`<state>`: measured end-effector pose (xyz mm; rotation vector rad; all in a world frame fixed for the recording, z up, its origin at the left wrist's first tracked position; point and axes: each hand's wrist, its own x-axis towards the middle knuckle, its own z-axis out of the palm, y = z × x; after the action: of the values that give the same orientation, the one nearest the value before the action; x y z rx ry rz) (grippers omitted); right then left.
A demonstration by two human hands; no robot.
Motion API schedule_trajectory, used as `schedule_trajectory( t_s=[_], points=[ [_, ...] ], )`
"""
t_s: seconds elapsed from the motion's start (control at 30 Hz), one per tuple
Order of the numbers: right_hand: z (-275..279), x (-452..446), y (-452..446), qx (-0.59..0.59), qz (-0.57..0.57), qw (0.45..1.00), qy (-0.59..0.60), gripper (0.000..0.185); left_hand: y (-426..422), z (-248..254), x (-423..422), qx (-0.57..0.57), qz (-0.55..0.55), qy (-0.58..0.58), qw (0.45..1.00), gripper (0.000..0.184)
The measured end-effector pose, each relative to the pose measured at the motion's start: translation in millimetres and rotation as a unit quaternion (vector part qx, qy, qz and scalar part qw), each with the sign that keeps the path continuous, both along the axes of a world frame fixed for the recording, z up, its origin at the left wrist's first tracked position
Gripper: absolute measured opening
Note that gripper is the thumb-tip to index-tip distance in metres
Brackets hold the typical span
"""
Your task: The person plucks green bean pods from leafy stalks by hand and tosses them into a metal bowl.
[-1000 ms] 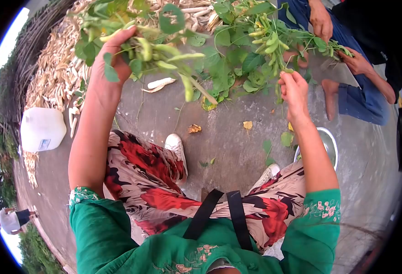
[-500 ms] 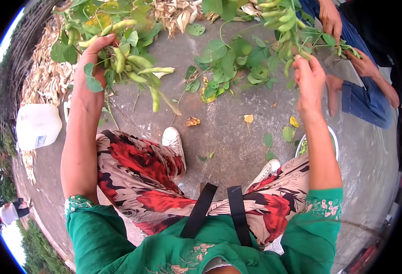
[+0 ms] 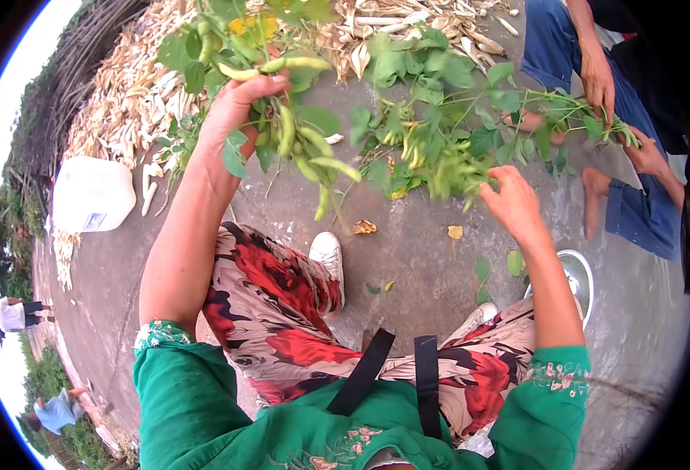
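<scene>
My left hand is closed around a soybean plant with plump green pods and leaves, some yellowing. The pods hang below and to the right of my fingers. My right hand has bent fingers closed at the edge of a second bunch of pods and leaves, smeared by motion. Beyond that bunch, leafy bean stems run to the co-worker's hands at the upper right, which grip the stem ends.
Dry corn husks are heaped along the back and left. A white plastic jug stands at left. A white-rimmed basin sits by my right knee. Fallen leaves dot the concrete. Two people are far off at left.
The view has shifted. My right hand and the pod bunch by it have come lower and further from the co-worker's hands. My left hand still grips its plant.
</scene>
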<state>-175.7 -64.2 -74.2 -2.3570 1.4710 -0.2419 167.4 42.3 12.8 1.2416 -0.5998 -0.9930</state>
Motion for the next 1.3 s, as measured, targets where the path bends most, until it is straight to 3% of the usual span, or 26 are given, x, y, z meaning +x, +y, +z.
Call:
schedule_trajectory(
  t_s=[0.1, 0.2, 0.23, 0.33, 0.4, 0.53, 0.6, 0.63, 0.73, 0.8, 0.97, 1.03, 1.1, 1.17, 1.23, 1.3],
  points=[
    [6, 9, -1, -0.024, 0.055, 0.995, -0.074, 0.032, 0, 2, -18, 0.03, -0.036, -0.011, 0.999, 0.039],
    [21, 30, 10, 0.205, 0.038, 0.916, -0.343, 0.022, -3, 6, -32, 0.061, -0.1, -0.022, 0.993, 0.038],
    [27, 36, 15, 0.205, 0.044, 0.898, -0.387, 0.022, -4, 12, -38, 0.083, -0.121, -0.052, 0.988, 0.037],
    [49, 47, 22, 0.218, 0.055, 0.877, -0.424, 0.024, -14, 9, -51, 0.098, -0.169, -0.08, 0.978, 0.036],
    [58, 53, 25, 0.257, 0.088, 0.831, -0.485, 0.027, -22, 7, -63, 0.066, -0.232, -0.173, 0.955, 0.037],
    [60, 67, 26, 0.296, 0.087, 0.805, -0.507, 0.034, -33, 7, -89, 0.106, -0.33, -0.208, 0.915, 0.04],
    [62, 65, 17, 0.391, 0.107, 0.822, -0.4, 0.037, -36, -1, -98, 0.081, -0.349, -0.209, 0.91, 0.039],
    [61, 64, 15, 0.39, 0.103, 0.822, -0.401, 0.037, -37, -2, -103, 0.056, -0.364, -0.209, 0.906, 0.038],
    [57, 64, 14, 0.507, 0.055, 0.763, -0.398, 0.037, -30, 4, -112, 0.049, -0.399, -0.286, 0.87, 0.042],
    [52, 65, 16, 0.499, 0.061, 0.771, -0.39, 0.038, -28, 0, -114, -0.011, -0.399, -0.352, 0.847, 0.049],
    [53, 66, 18, 0.507, 0.091, 0.77, -0.378, 0.034, -26, 3, -107, 0.03, -0.414, -0.364, 0.834, 0.048],
    [51, 67, 16, 0.432, 0.195, 0.809, -0.349, 0.027, -25, 8, -105, 0.063, -0.43, -0.375, 0.819, 0.047],
    [54, 67, 18, 0.377, 0.222, 0.828, -0.351, 0.021, -24, 8, -105, 0.026, -0.442, -0.438, 0.782, 0.045],
    [56, 66, 20, 0.32, 0.249, 0.844, -0.351, 0.017, -23, 5, -105, 0.048, -0.437, -0.446, 0.779, 0.044],
    [62, 60, 19, 0.396, 0.227, 0.826, -0.33, 0.016, -22, -4, -104, -0.016, -0.416, -0.46, 0.784, 0.041],
    [55, 59, 19, 0.396, 0.234, 0.826, -0.325, 0.016, -23, -2, -103, -0.017, -0.432, -0.467, 0.771, 0.04]
  ],
)
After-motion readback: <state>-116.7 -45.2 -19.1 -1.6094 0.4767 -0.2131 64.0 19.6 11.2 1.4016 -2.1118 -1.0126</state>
